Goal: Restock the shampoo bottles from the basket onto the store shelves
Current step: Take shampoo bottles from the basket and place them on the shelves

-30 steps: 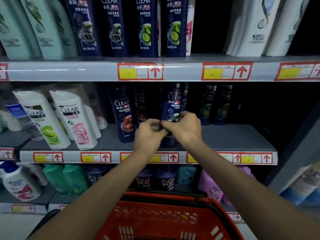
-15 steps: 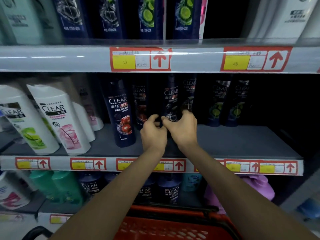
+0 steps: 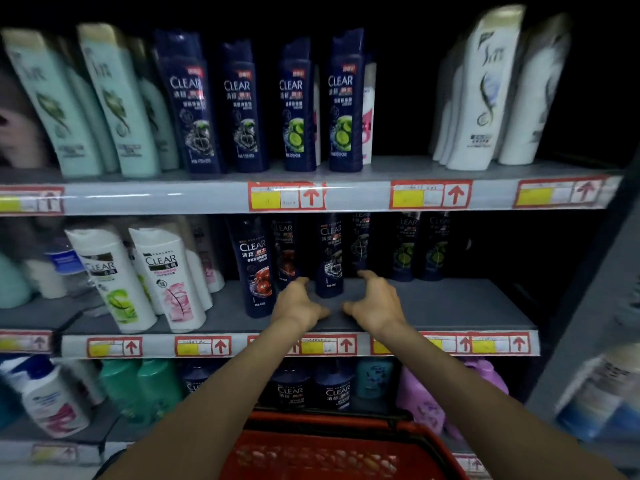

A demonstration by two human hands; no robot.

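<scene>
While both arms reach forward, the store shelves (image 3: 221,199) fill the view in three tiers with red-and-yellow price tags along each front edge. The middle shelf (image 3: 433,306) has bare grey board on its right half. The top tier carries pale green bottles at left, four dark blue CLEAR bottles in the centre, and white bottles at right. Low in the frame sits the red basket (image 3: 332,452), blurred, contents not readable. White CLEAR bottles (image 3: 169,278) lean at the left of the middle shelf. A dark blue shampoo bottle (image 3: 329,258) stands upright on the middle shelf, set back from the edge, between another dark CLEAR bottle (image 3: 254,268) on its left and more dark ones further back at right. The left hand (image 3: 298,304) and right hand (image 3: 374,303) flank that bottle just in front of its base; each grip is wide, fingers curled loosely, neither holding anything, apart from the bottle.
</scene>
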